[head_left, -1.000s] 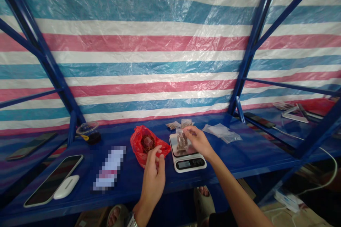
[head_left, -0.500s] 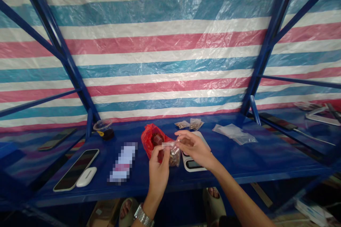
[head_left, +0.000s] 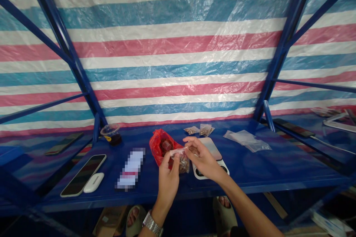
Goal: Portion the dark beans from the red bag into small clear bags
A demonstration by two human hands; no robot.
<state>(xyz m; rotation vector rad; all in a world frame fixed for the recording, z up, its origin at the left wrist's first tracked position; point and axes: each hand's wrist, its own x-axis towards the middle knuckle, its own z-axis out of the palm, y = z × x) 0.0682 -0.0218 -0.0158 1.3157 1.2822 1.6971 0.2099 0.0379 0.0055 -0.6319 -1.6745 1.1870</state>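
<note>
Between my hands hangs a small clear zip bag [head_left: 184, 164] with brownish bits inside. My left hand [head_left: 170, 172] pinches its top edge at the left, thumb against fingers. At the right end of the same edge, my right hand [head_left: 202, 155] grips it between thumb and fingertips. Just behind the left hand sits an open red plastic bag [head_left: 156, 147], with dark brown pieces and a small clear cup [head_left: 167, 145] in it. A white kitchen scale [head_left: 213, 147] lies partly hidden under my right hand.
Two filled zip bags [head_left: 206, 130] lie at the back of the blue table [head_left: 258, 174], and flat clear bags [head_left: 246, 140] to the right. On the left are a phone [head_left: 83, 176], a white earbud case [head_left: 94, 182], a blurred-out screen [head_left: 130, 169] and a cup of dark liquid [head_left: 113, 137].
Both hands keep their hold on the zip bag's top edge. The right hand has tilted slightly over the scale, covering more of its display. The whole view has shifted a little.
</note>
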